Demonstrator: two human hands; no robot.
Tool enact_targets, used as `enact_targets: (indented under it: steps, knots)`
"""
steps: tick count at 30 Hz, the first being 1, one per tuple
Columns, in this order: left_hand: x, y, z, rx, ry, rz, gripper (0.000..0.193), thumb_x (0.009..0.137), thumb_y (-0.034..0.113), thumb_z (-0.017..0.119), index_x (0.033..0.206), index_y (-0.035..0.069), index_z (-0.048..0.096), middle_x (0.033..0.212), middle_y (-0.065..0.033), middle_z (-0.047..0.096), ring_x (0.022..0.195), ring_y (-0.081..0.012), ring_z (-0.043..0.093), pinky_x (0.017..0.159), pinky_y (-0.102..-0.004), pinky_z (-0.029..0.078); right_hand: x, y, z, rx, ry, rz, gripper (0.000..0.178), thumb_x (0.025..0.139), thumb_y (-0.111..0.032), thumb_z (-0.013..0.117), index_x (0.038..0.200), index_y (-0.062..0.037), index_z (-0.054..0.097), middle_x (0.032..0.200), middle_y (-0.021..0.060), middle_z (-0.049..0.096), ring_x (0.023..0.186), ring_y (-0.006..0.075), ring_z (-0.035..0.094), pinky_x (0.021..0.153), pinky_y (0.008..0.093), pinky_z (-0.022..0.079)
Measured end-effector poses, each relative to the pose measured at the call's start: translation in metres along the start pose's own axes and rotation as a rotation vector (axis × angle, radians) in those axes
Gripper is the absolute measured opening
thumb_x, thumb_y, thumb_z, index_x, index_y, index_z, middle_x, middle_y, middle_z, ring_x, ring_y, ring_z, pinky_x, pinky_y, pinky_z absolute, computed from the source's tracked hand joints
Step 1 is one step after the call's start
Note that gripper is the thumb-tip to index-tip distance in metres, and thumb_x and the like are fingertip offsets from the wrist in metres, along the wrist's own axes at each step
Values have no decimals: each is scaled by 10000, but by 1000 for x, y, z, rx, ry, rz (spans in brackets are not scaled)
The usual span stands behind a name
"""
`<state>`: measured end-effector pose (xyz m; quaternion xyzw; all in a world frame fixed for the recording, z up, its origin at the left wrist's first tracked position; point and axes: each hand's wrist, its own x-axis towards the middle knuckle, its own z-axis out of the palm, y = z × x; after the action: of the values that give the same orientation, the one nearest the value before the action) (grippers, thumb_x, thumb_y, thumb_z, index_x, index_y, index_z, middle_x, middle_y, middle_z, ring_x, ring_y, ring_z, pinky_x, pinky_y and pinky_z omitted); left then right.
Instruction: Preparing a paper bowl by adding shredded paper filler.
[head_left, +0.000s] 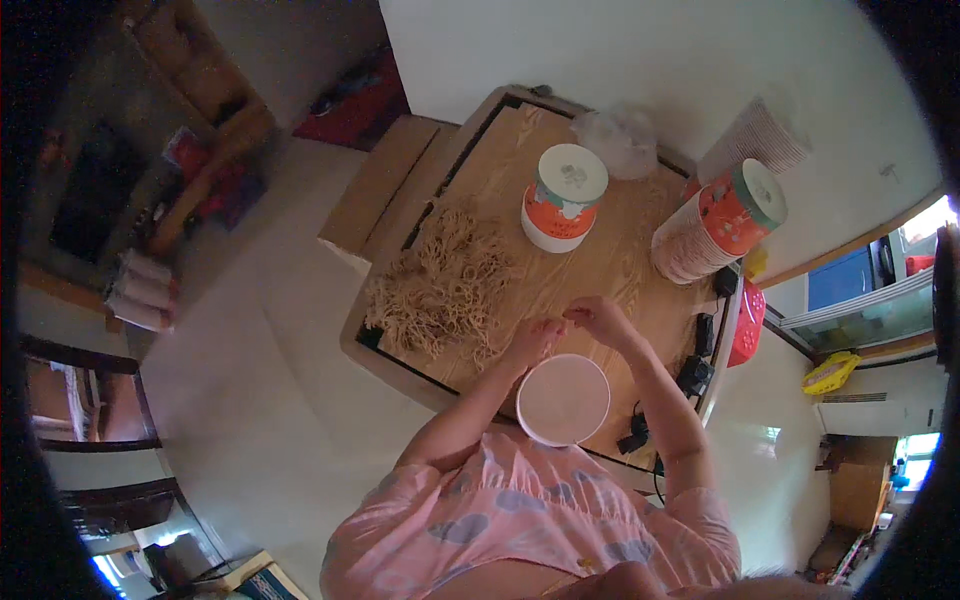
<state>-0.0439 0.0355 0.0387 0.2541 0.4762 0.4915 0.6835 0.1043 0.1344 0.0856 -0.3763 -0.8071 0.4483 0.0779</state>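
Note:
My left hand [538, 340] and my right hand [600, 318] meet over the table, just beyond an open white paper tub [563, 402]. Their fingers are pinched close together at the tips. Whatever lies between them is too small to make out. The tub stands at the table's near edge, right against my body, with its mouth up. To the left of my hands spreads a tangled heap of thin tan strands, like cord or loops [445, 285]. Farther off, an orange, white and green paper tub [560, 215] stands upside down.
Tall stacks of nested paper tubs [690, 240] lean at the right, with more white ones [755, 140] behind. A clear plastic bag [615, 142] sits at the back against the wall. Black adapters [695, 375] lie along the right edge, and a cardboard box [385, 190] adjoins the left side.

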Motion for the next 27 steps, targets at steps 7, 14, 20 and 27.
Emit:
enact_targets:
  steps: [7,14,20,27]
  knots:
    - [-2,-11,5,234,36,166,191,864,198,500,867,41,609,585,23,493,505,-53,405,459,-209,328,-23,-24,12,135,224,-165,145,758,-44,596,898,-14,615,786,74,605,641,137,553,579,271,452]
    - [0,-24,-3,540,143,291,200,835,193,514,825,23,619,598,-38,536,551,-107,485,506,-273,390,-28,-4,19,18,132,-135,139,747,-31,592,886,-29,604,775,99,579,616,173,543,560,293,444]
    - [-19,-3,4,624,113,334,210,825,189,522,862,2,612,690,-90,616,630,-119,557,575,-261,433,-32,4,5,-84,108,-253,86,727,-20,576,811,-11,562,743,129,552,645,243,553,578,317,443]
    - [-23,-13,-3,494,102,245,180,827,173,538,814,17,625,669,-40,599,626,-81,525,561,-239,424,-34,2,-17,-242,173,-153,119,739,-62,573,853,-34,551,819,133,570,773,282,571,636,360,454]
